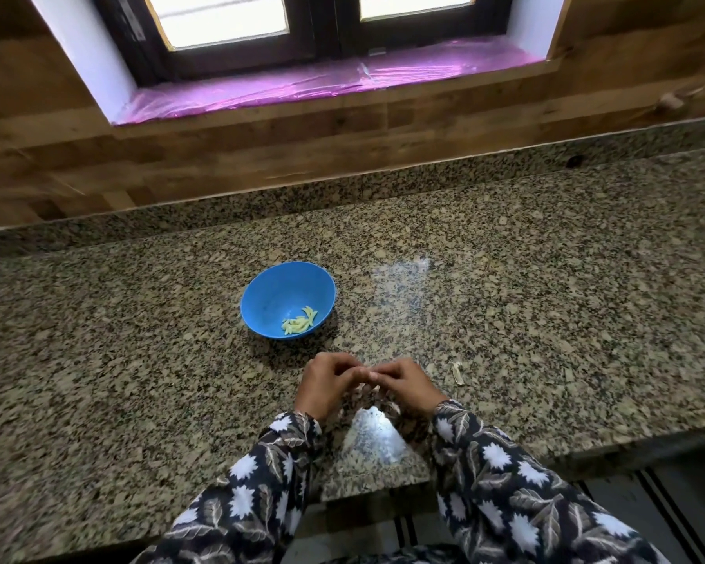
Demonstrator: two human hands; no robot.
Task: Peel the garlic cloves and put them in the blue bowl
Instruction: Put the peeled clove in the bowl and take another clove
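Observation:
A blue bowl [277,287] sits on the granite counter, with several pale peeled garlic cloves [300,321] lying at its bottom right. Just in front of the bowl, my left hand [328,382] and my right hand [408,384] meet fingertip to fingertip above the counter. Their fingers are curled together and pinch something small between them. It is almost wholly hidden by the fingers, so I cannot make out the clove itself.
A speckled granite counter [546,299] spreads wide to both sides. Bits of garlic skin [458,373] lie to the right of my right hand. A wooden backsplash and a window sill with purple film [302,83] run behind. The counter's front edge is near my sleeves.

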